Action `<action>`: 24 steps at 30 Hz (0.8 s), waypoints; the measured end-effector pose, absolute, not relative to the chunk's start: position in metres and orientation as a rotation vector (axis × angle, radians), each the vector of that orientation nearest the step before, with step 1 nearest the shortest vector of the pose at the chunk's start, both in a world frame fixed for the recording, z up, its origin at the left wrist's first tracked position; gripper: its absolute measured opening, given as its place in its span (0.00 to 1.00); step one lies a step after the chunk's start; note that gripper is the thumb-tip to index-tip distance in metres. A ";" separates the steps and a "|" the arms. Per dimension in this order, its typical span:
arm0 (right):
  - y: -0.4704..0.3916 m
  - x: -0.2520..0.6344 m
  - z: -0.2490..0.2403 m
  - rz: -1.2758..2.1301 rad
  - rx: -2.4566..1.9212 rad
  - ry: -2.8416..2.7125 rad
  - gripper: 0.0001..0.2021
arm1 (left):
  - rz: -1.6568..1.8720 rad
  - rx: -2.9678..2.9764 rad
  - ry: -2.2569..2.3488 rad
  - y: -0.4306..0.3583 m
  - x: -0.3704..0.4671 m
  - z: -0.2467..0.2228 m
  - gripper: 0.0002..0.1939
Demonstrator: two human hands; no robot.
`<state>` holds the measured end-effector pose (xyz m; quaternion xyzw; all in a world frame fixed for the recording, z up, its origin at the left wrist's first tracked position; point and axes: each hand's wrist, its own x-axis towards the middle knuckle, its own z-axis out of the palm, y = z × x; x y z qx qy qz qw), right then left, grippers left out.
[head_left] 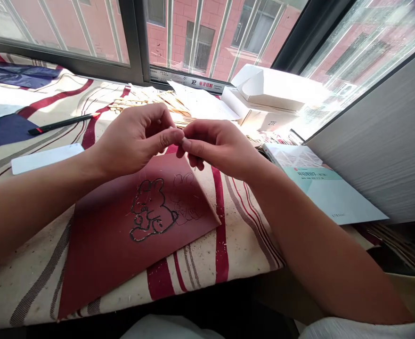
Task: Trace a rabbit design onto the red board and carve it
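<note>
My left hand and my right hand meet above the far edge of a dark red board. Thumb and fingers of each are pinched together, tip to tip, around something too small to make out. On the board below, a bear-like figure is outlined in thick dark lines, and a fainter sketched figure shows to its right. The board lies tilted on a striped cloth dotted with small crumbs.
Thin wooden sticks and white paper lie behind my hands. A white box stands by the window. A book is at the right. A black pencil and a white strip lie at the left.
</note>
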<state>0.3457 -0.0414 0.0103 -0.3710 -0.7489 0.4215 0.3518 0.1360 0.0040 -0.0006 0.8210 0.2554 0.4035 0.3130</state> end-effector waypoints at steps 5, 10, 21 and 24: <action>-0.055 0.362 0.032 0.402 -1.205 -2.025 0.04 | 1.379 1.901 0.688 0.008 0.128 0.003 0.28; -0.111 0.317 0.031 0.366 -0.870 -2.479 0.12 | 1.502 1.602 0.564 0.030 0.105 0.007 0.27; -0.126 0.229 -0.008 0.037 -0.527 -2.921 0.24 | 1.458 1.380 0.650 0.023 0.095 0.022 0.24; -0.130 0.273 0.010 0.110 -0.175 -3.051 0.26 | 1.343 1.353 0.617 0.015 0.094 0.028 0.28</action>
